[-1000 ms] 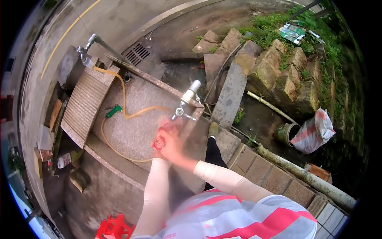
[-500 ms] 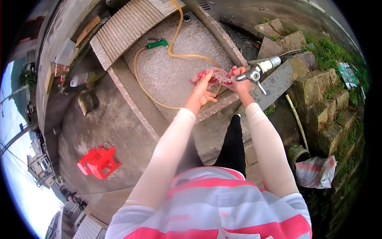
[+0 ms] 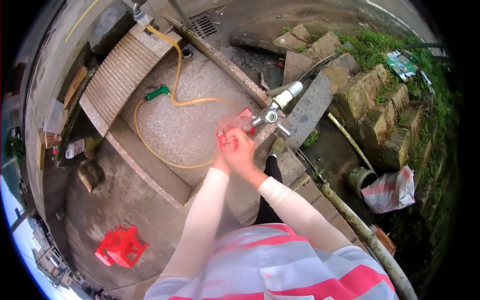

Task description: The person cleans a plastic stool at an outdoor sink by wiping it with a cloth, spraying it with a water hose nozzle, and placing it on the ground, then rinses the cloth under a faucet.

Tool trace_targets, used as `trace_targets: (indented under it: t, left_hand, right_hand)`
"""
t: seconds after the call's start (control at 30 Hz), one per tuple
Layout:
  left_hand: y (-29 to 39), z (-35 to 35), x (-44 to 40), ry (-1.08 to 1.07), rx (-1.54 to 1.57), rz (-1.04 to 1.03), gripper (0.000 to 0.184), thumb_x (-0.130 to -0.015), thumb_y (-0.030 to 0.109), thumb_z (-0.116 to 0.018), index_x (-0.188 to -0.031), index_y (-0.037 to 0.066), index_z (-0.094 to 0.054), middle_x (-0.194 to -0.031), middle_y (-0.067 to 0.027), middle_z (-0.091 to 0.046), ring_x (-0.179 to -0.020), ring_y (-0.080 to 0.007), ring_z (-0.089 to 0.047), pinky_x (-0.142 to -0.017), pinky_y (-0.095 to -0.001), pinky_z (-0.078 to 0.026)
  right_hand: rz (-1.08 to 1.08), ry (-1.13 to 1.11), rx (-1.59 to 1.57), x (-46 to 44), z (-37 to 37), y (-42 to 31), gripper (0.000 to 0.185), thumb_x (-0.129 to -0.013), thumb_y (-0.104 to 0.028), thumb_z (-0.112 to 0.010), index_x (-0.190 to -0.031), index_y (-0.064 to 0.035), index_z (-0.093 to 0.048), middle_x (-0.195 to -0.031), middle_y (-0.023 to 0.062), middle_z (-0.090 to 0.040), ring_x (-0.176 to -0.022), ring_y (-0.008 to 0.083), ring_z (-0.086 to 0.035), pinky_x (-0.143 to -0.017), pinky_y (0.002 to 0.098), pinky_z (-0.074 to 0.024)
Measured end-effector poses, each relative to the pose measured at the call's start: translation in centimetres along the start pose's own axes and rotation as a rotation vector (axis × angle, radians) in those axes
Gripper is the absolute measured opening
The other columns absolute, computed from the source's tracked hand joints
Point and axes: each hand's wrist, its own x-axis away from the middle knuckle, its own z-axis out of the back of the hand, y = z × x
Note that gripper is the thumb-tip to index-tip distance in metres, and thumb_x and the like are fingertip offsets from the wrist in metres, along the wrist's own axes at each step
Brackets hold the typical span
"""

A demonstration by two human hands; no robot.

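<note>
A wet, crumpled red-and-white cloth (image 3: 245, 114) is bunched in both my hands over the near right corner of a stone wash trough (image 3: 141, 169). My right hand (image 3: 242, 151) is closed around it, thumb side up. Pressed against it, my left hand (image 3: 222, 162) also grips the cloth, its fingers largely hidden. Just right of the hands, a metal tap (image 3: 270, 116) with a lever handle reaches over the trough edge, and the cloth's upper part is by its spout. Spray blurs the area around the cloth.
A yellow hose (image 3: 137, 132) with a green spray nozzle (image 3: 158, 92) lies in the trough. A ridged washboard slab (image 3: 117, 70) spans its far left end. Red stools (image 3: 122, 246) stand at lower left. Right are stone blocks (image 3: 362, 97), a bucket (image 3: 361, 180), a sack (image 3: 392, 190) and a long pipe (image 3: 372, 250).
My hands, earlier apart with the cloth stretched between them, have come together and bunched it. My left hand's fingers have closed. The view has shifted, moving the trough leftward.
</note>
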Motion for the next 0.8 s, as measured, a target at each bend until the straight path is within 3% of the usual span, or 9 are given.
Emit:
trace_targets:
  t: [0.2, 0.27, 0.3, 0.4, 0.43, 0.47, 0.5, 0.7, 0.8]
  left_hand:
    - [-1.2, -3.3, -0.6, 0.128, -0.457, -0.312, 0.046, -0.091, 0.029, -0.059, -0.131, 0.014, -0.042, -0.121, -0.0158, -0.054, -0.107, -0.0309, -0.055, -0.088, -0.0534, -0.049]
    - [1.0, -3.0, 0.2, 0.108, -0.526, -0.059, 0.059, -0.089, 0.039, -0.06, -0.138, 0.016, -0.035, -0.127, -0.0205, -0.049, -0.118, -0.0383, -0.049, -0.089, -0.0594, -0.046]
    - [3.0, -3.3, 0.9, 0.112, -0.67, 0.113, 0.078, -0.082, 0.058, -0.061, -0.142, 0.02, -0.031, -0.134, -0.0243, -0.042, -0.121, -0.047, -0.042, -0.09, -0.0671, -0.04]
    - [2.8, -1.9, 1.3, 0.244, -0.393, 0.219, 0.089, -0.076, 0.07, -0.059, -0.144, 0.022, -0.028, -0.136, -0.0245, -0.037, -0.118, -0.0488, -0.041, -0.092, -0.0674, -0.039]
    - [2.3, -1.2, 0.7, 0.257, -0.27, 0.28, 0.081, -0.077, 0.069, -0.057, -0.139, 0.02, -0.039, -0.128, -0.0248, -0.046, -0.111, -0.0431, -0.05, -0.091, -0.0692, -0.038]
    - [2.0, 0.2, -0.1, 0.09, -0.198, 0.267, 0.074, -0.083, 0.064, -0.054, -0.136, 0.015, -0.042, -0.124, -0.0205, -0.051, -0.109, -0.0361, -0.053, -0.09, -0.0583, -0.042]
    - [2.0, 1.0, -0.6, -0.033, -0.133, 0.263, 0.07, -0.084, 0.062, -0.054, -0.134, 0.014, -0.043, -0.122, -0.0203, -0.052, -0.107, -0.0352, -0.054, -0.089, -0.0577, -0.043]
    - [1.6, 3.0, -1.1, -0.263, -0.076, 0.098, 0.048, -0.09, 0.048, -0.052, -0.119, 0.01, -0.053, -0.109, -0.0189, -0.058, -0.098, -0.0303, -0.059, -0.085, -0.0542, -0.049]
    - [-1.6, 3.9, -3.4, -0.153, -0.179, -0.174, 0.038, -0.093, 0.041, -0.052, -0.112, 0.008, -0.058, -0.103, -0.0182, -0.061, -0.093, -0.0279, -0.062, -0.083, -0.0525, -0.051]
  right_hand:
    - [-0.24, -0.099, 0.394, -7.8, 1.6, 10.3, 0.036, -0.085, -0.045, -0.056, -0.09, -0.0102, -0.064, -0.081, 0.017, -0.067, -0.077, 0.0373, -0.064, -0.068, 0.0475, -0.0499]
    - [-0.404, -0.026, 0.515, -8.8, 1.6, 14.2, 0.037, -0.084, -0.044, -0.06, -0.086, -0.0071, -0.065, -0.083, 0.0174, -0.068, -0.076, 0.0351, -0.066, -0.065, 0.0472, -0.0501]
    - [-0.42, -0.02, 0.409, -9.2, 2.1, 14.0, 0.038, -0.082, -0.044, -0.062, -0.088, -0.007, -0.065, -0.083, 0.0165, -0.069, -0.075, 0.0347, -0.067, -0.065, 0.0468, -0.0506]
    - [-0.448, -0.15, 0.19, -7.3, 1.5, 11.6, 0.038, -0.078, -0.04, -0.068, -0.097, -0.0077, -0.064, -0.096, 0.0155, -0.065, -0.085, 0.0347, -0.064, -0.073, 0.0457, -0.0496]
    - [-0.447, -0.283, 0.184, -5.5, 0.4, 10.3, 0.038, -0.077, -0.036, -0.069, -0.103, -0.0087, -0.062, -0.109, 0.0165, -0.06, -0.097, 0.0355, -0.06, -0.081, 0.0455, -0.0473]
    - [-0.441, -0.413, 0.176, -3.7, -0.7, 9.0, 0.041, -0.077, -0.031, -0.07, -0.11, -0.0096, -0.06, -0.121, 0.0175, -0.056, -0.108, 0.0364, -0.056, -0.089, 0.0452, -0.045]
    - [-0.371, -0.491, 0.069, -2.0, -1.5, 7.8, 0.03, -0.078, -0.028, -0.068, -0.103, -0.0154, -0.059, -0.111, 0.0147, -0.058, -0.102, 0.0372, -0.057, -0.085, 0.0456, -0.0459]
    - [-0.014, -0.082, 0.049, 2.6, -0.4, -1.5, 0.025, -0.066, -0.014, -0.072, -0.086, -0.0179, -0.057, -0.089, 0.0101, -0.06, -0.088, 0.0356, -0.06, -0.07, 0.0472, -0.0468]
    - [-0.273, -0.057, -0.022, -1.2, -0.4, 1.3, 0.02, -0.078, -0.023, -0.072, -0.086, -0.0102, -0.058, -0.088, 0.0106, -0.067, -0.084, 0.0278, -0.066, -0.075, 0.0384, -0.0497]
